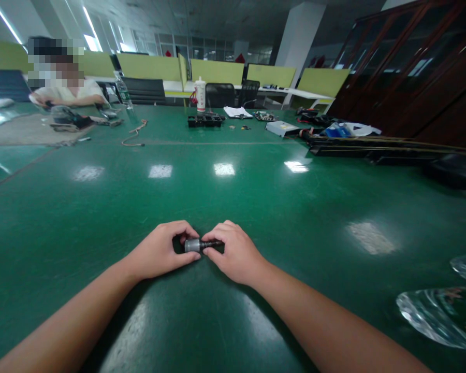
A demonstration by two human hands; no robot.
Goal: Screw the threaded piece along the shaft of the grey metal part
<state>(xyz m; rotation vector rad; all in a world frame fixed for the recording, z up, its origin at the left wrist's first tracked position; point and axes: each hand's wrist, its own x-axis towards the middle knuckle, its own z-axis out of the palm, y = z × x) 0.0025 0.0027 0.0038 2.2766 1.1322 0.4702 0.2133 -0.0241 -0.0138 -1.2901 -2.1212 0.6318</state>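
Note:
Between my two hands, low over the green tabletop [233, 197], lies a small metal cylinder with a thin dark shaft [192, 245], its axis running left to right. My left hand [163, 248] is closed round the wide silver body, thumb in front and fingers behind. With thumb and fingertips, my right hand [235, 251] pinches the narrow shaft end, close to where it joins the body. The tip of the shaft points into my right palm. Too little shows to name the part's exact kind.
Clear plastic bottles [438, 316] lie at the right edge. Farther back stand a white drinking bottle [201, 96], a black plastic frame [205, 120] and a silver box [282, 128]. Dark long parts [341, 145] lie at right. A person [70, 93] sits far left, beyond a cord [134, 135].

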